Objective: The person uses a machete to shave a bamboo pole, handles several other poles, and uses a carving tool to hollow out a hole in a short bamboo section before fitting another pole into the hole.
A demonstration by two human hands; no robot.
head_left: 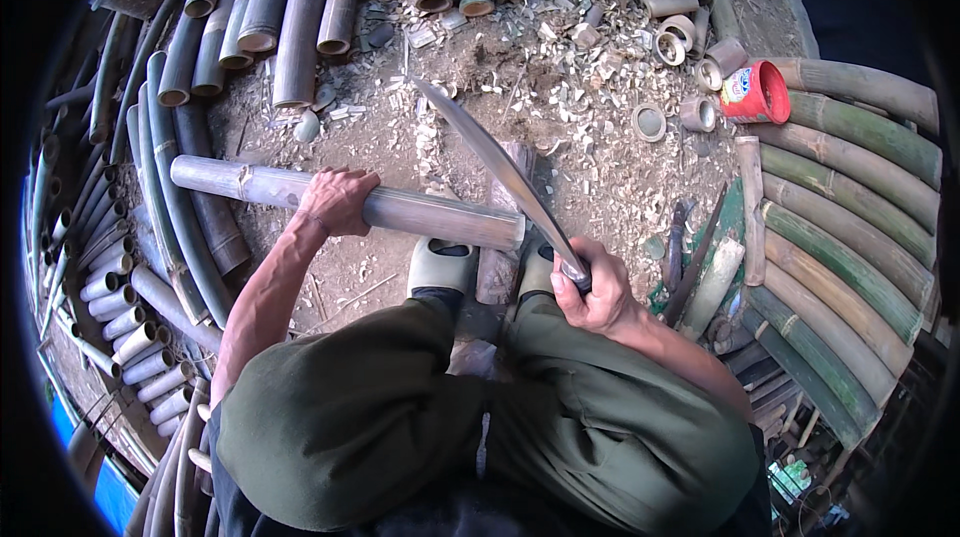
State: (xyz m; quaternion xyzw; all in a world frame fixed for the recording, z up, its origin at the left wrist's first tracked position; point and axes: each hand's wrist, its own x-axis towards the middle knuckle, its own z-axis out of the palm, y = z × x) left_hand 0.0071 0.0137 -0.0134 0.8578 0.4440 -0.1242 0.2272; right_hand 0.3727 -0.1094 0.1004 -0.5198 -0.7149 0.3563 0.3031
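My left hand (338, 201) is wrapped over the top of a grey-brown bamboo pole (445, 218), which lies crosswise in front of my knees. The pole's right end rests over a wooden block (497, 275) between my shoes. In my right hand (597, 289) is the dark handle of a machete (497, 159). Its long curved blade points up and to the left, crossing above the pole near its right end. Whether the blade touches the bamboo I cannot tell.
Bamboo poles (300, 27) lie along the far side, with more stacked tubes (160, 377) at left. Wood chips (600, 137) cover the ground ahead. A red tub (768, 92) stands by a rack of split bamboo (840, 207) at right. Another knife (676, 249) lies near my right forearm.
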